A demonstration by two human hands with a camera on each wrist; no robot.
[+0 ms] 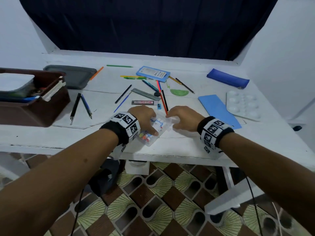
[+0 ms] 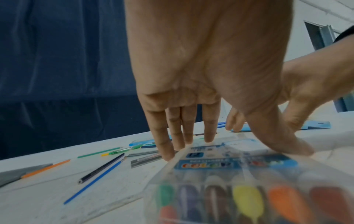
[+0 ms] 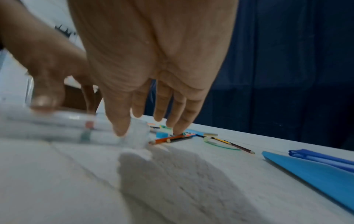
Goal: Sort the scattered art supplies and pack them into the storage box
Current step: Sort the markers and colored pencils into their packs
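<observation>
Left hand (image 1: 142, 116): fingers (image 2: 168, 145) straight and a little spread, tips down along the far-left edge of the clear marker case (image 1: 154, 132), thumb laid on its lid. They press and steady rather than curl round it.

Right hand (image 1: 184, 117): fingers (image 3: 178, 121) straight and hanging toward the table (image 1: 179, 147), thumb tip on the case's small clear end flap at the right. Whether the thumb pinches the flap or only touches it, I cannot tell; the wrist view is blurred there.

Marker case: flat on the near middle of the table, between both hands, a row of coloured caps showing at its near end.

Step in hand, as I judge it: closing or squaring the case before lifting it. To do it well I would keep the left thumb pressing the lid flat, seat the flap fully with the right, then lift with both hands level so nothing spills.

Red pencil (image 1: 162, 97): its near tip lies just beside the right fingers; keep clear of it.

Loose pencils, a ruler, a green protractor (image 1: 179, 92), a blue eraser: scattered beyond the hands.

Paint palette (image 1: 243, 104), blue sheet, blue pouch: right side.

Storage box (image 1: 34, 103): brown, far left, already part filled; grey lid just behind it.
</observation>
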